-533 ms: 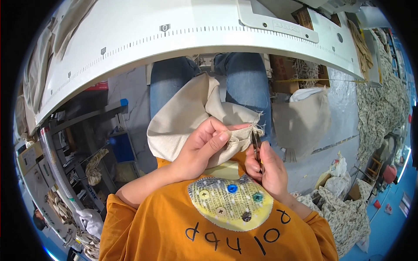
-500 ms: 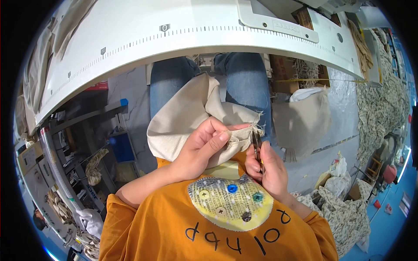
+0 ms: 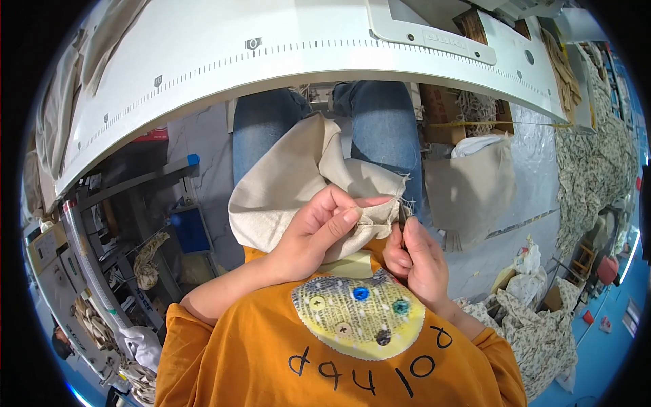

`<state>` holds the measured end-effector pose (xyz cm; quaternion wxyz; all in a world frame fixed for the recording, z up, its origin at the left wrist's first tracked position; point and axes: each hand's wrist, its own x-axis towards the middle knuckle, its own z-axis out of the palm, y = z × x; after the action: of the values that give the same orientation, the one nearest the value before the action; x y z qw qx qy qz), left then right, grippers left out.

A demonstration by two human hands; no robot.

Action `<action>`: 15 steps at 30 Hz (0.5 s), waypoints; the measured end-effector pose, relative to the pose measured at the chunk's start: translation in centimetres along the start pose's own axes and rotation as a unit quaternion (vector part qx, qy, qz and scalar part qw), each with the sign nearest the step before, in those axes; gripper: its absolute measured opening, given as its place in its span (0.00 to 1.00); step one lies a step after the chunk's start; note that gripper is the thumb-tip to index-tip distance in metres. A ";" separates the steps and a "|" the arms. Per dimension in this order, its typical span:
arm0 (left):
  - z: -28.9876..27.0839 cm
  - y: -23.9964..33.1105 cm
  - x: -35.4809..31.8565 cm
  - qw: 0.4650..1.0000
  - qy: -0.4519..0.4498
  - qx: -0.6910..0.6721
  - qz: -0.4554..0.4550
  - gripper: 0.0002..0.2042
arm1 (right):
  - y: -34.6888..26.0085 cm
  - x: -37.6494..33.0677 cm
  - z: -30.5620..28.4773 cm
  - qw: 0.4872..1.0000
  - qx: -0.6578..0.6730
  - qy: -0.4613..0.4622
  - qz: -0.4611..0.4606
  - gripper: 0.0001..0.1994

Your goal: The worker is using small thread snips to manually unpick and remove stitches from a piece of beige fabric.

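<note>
Beige fabric [image 3: 271, 197] lies draped across my lap, with its bunched, folded edge raised in front of my shirt. My left hand [image 3: 325, 224] is closed on that edge, thumb on top and fingers underneath. Loose frayed threads stick out from the fabric's right end. Closed around a pair of thread snips [image 3: 402, 216], my right hand [image 3: 420, 254] is just right of the frayed end. The dark blades point up beside the threads; most of the snips is hidden by my fingers.
A white sewing table [image 3: 203, 68] with a ruler scale curves across the front, above my knees. Right of my legs hangs a beige cloth piece [image 3: 471, 193], near a cardboard box [image 3: 441, 112]. Patterned fabric [image 3: 529, 339] is heaped at right. A metal frame [image 3: 146, 176] stands at left.
The snips have turned and sunk lower into my right hand, so less of the blades shows. My left hand and the fabric have barely moved.
</note>
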<state>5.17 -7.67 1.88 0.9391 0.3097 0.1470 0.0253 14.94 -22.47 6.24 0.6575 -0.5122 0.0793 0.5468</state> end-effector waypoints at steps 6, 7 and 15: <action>0.0 0.0 -0.1 1.000 0.007 -0.003 -0.002 0.05 | -0.3 -0.1 0.3 0.971 -0.062 0.070 -0.221 0.08; -0.1 -0.1 -0.1 1.000 0.006 0.017 0.007 0.05 | -0.5 0.5 0.3 0.957 -0.147 0.091 -0.232 0.08; 0.2 0.2 -0.1 0.999 0.018 0.030 0.007 0.06 | 0.0 1.8 0.2 0.924 -0.248 0.163 -0.242 0.07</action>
<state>5.13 -7.62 2.13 0.9265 0.3379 0.1621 0.0331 15.61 -21.17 5.10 0.5995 -0.7445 -0.0793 0.2828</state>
